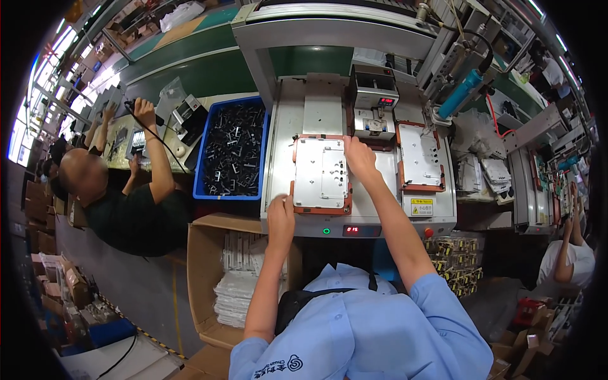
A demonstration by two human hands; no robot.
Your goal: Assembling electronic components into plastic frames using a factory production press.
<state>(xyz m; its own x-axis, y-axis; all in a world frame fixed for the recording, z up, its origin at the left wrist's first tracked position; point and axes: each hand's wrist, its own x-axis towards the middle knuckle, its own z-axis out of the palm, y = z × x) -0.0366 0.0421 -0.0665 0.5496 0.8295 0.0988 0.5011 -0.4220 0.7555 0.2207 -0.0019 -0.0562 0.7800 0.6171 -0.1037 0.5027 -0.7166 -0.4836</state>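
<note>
A flat silver-white metal panel (320, 174) with small holes and dark dots lies in a reddish-brown fixture frame (316, 210) on the machine's bed. My right hand (361, 159) is at the panel's upper right edge, fingers closed against it. Beside the frame's lower left corner is my left hand (280, 220), fingers drawn together; whatever they pinch, if anything, is hidden. A second similar panel (420, 155) rests in another reddish-brown frame (423, 188) to the right, touched by neither hand.
Left of the machine stands a blue bin (198, 171) full of small black parts. Below it, a cardboard box (202, 285) holds wrapped white pieces. A small press unit (375, 95) and a blue cylinder (461, 94) rise behind the frames. A co-worker (126, 202) sits at left.
</note>
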